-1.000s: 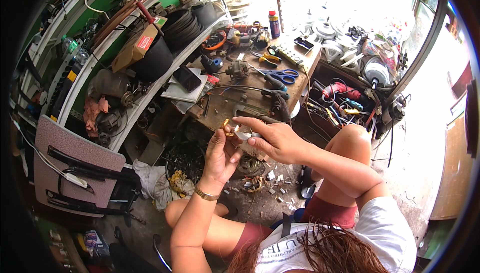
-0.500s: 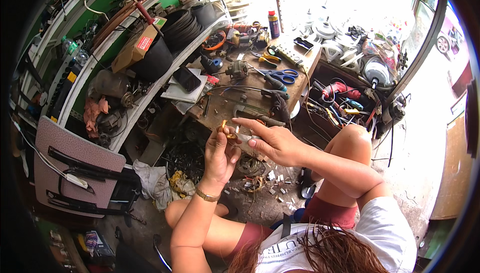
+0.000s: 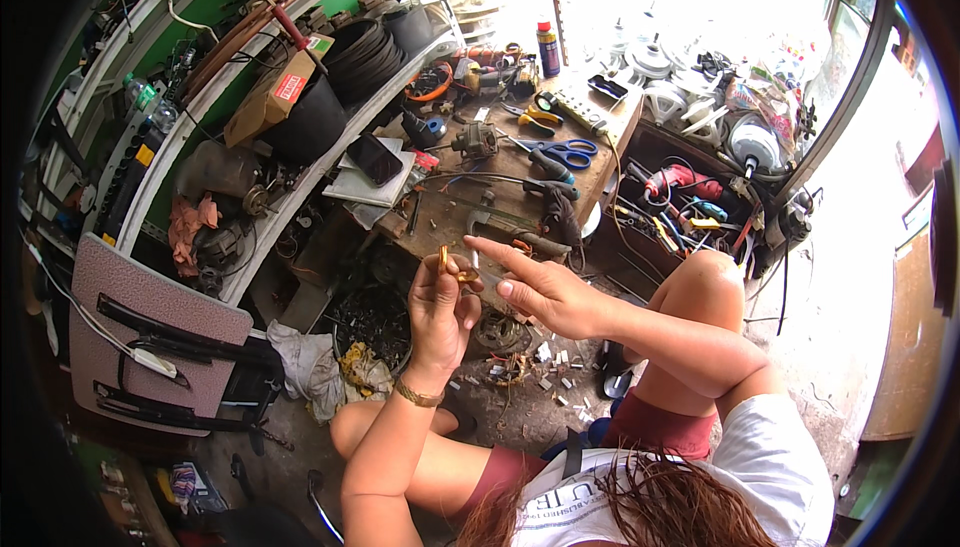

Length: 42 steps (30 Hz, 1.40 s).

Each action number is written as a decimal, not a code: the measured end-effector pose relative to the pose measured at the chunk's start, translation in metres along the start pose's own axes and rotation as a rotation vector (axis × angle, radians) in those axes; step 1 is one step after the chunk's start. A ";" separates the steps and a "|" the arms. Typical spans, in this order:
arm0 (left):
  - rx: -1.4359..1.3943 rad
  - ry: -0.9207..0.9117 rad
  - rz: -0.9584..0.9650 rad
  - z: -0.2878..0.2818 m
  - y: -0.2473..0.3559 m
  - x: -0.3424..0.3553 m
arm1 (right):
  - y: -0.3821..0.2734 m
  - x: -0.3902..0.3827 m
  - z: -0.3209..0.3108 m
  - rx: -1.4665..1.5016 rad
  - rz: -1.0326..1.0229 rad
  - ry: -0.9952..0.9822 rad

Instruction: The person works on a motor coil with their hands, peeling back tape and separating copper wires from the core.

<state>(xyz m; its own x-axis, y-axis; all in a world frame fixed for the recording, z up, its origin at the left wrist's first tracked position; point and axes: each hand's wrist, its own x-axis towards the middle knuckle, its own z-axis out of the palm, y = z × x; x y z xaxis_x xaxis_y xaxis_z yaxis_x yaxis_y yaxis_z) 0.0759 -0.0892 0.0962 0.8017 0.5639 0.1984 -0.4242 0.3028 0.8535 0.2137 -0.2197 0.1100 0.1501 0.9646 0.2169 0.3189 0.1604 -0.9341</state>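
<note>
My left hand point(image 3: 435, 322) is closed round a small shiny brass-coloured piece point(image 3: 444, 259) at its fingertips, above the front edge of the cluttered workbench. My right hand point(image 3: 555, 297) is just right of it, index finger stretched toward the piece and thumb bent in; what it grips is largely hidden. A short pale stick point(image 3: 475, 258) shows between the two hands. A hammer point(image 3: 482, 209) and blue-handled scissors point(image 3: 570, 153) lie on the workbench point(image 3: 430, 232) beyond them.
A shelving rack point(image 3: 270, 237) with buckets and coils runs along the left. A padded board point(image 3: 160, 347) leans low left. A tool crate point(image 3: 660, 207) and white plastic parts point(image 3: 660, 67) are right of the bench. Scraps point(image 3: 545, 367) litter the floor below.
The silver blade that showed in my right hand is now mostly out of sight. The brass-coloured piece has turned slightly in my left fingers, and my right thumb has shifted a little.
</note>
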 end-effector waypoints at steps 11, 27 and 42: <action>-0.066 0.035 -0.052 0.003 -0.002 -0.002 | -0.002 -0.001 0.007 -0.027 0.048 0.074; -0.525 0.062 -0.528 -0.011 0.006 0.004 | -0.016 0.005 -0.024 -0.508 -0.075 0.052; -0.355 0.072 -0.381 -0.005 0.001 0.001 | -0.012 0.005 -0.013 -0.583 -0.128 0.057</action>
<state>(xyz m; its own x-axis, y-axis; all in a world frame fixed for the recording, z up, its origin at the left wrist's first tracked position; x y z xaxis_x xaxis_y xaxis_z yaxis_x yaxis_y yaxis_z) 0.0739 -0.0848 0.0952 0.9013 0.4106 -0.1383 -0.2350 0.7315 0.6401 0.2226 -0.2194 0.1257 0.1213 0.9300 0.3469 0.7965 0.1174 -0.5932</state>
